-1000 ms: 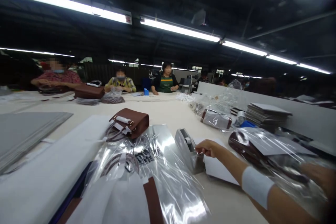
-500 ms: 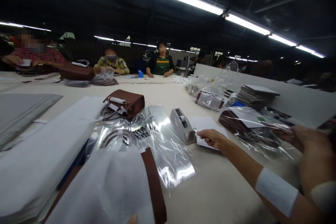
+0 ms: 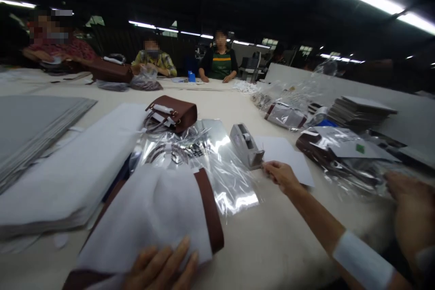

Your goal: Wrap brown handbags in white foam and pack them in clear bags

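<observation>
My left hand (image 3: 163, 267) lies with fingers stretched out on a white wrapping sheet (image 3: 152, 217). That sheet covers a brown handbag (image 3: 210, 217), whose looped handles (image 3: 166, 152) show at the far end under clear plastic. With fingertips pinched, my right hand (image 3: 280, 174) is at the front end of a grey tape dispenser (image 3: 248, 149). It grips the tape end there, though the strip itself is hard to see. A clear plastic bag (image 3: 227, 181) lies flat between the handbag and the dispenser. White paper (image 3: 285, 152) lies behind my right hand.
A co-worker's hand (image 3: 411, 199) is at the right, beside a plastic-wrapped brown bag (image 3: 312, 145). White sheets (image 3: 78, 167) and grey boards (image 3: 37, 122) are stacked left. Another brown handbag (image 3: 180, 111) sits ahead. Several people sit across the table.
My left hand has come further into view on the white sheet. My right hand stays pinched at the dispenser. The view has shifted, and the co-worker's hand at right is lower.
</observation>
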Action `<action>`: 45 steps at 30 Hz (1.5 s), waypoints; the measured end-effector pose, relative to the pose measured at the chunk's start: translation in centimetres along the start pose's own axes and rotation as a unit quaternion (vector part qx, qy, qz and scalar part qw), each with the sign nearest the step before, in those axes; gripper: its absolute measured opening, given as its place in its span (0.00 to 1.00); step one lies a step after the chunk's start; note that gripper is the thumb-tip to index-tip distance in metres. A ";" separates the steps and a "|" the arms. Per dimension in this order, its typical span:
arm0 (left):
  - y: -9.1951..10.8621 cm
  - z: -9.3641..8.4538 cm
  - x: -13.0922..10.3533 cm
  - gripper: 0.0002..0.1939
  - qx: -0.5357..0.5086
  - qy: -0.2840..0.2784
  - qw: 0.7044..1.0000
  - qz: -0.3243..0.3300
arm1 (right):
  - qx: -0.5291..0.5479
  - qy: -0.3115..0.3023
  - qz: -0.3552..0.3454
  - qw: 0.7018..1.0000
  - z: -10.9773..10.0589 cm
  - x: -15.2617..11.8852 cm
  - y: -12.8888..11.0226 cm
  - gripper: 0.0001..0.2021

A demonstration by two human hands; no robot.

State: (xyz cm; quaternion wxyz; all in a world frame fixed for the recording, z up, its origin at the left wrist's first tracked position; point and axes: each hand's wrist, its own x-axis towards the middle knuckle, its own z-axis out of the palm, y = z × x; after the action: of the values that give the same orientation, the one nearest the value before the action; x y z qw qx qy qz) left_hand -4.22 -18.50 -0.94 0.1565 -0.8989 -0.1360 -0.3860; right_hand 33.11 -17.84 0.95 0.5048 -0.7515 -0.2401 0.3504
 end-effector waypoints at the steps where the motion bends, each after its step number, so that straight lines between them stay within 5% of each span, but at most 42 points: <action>1: 0.3 -0.4 0.2 0.19 -0.020 -0.019 1.000 -0.014 | 0.019 -0.020 -0.012 1.000 0.3 -1.7 -0.5 0.11; 4: 0.7 -1.4 0.6 0.16 -0.047 -0.063 0.996 -0.033 | 0.075 -0.132 -0.018 0.988 2.1 -7.8 -2.4 0.15; 8: 0.8 -1.9 0.6 0.15 -0.062 -0.086 0.994 -0.036 | 0.141 -0.321 0.029 0.936 6.1 -15.5 -3.8 0.13; 11: 0.8 -2.1 0.5 0.16 -0.061 -0.080 0.994 -0.033 | 0.151 -0.357 0.075 0.919 8.6 -18.6 -2.8 0.15; 17: 0.9 -2.3 0.7 0.14 -0.071 -0.074 0.994 -0.039 | 0.139 -0.340 0.119 0.922 9.9 -19.5 -0.5 0.15; 26: 0.9 -2.2 1.3 0.09 -0.061 -0.134 0.989 -0.030 | 0.084 -0.318 0.126 0.936 10.0 -20.5 -0.3 0.15; 40: 0.9 -2.0 1.0 0.12 -0.069 -0.157 0.985 -0.033 | 0.122 -0.154 0.025 0.980 11.4 -22.4 4.2 0.20; 45: 0.5 -2.4 0.9 0.13 -0.057 -0.188 0.981 0.012 | 0.004 -0.066 -0.089 0.994 12.5 -21.7 6.8 0.14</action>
State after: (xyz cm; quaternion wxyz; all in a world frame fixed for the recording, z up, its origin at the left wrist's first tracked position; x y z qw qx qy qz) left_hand -4.95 -19.79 1.18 0.0814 -0.9643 -0.1302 -0.2158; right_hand 9.68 -28.51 -2.20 0.5197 -0.7003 -0.3377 0.3542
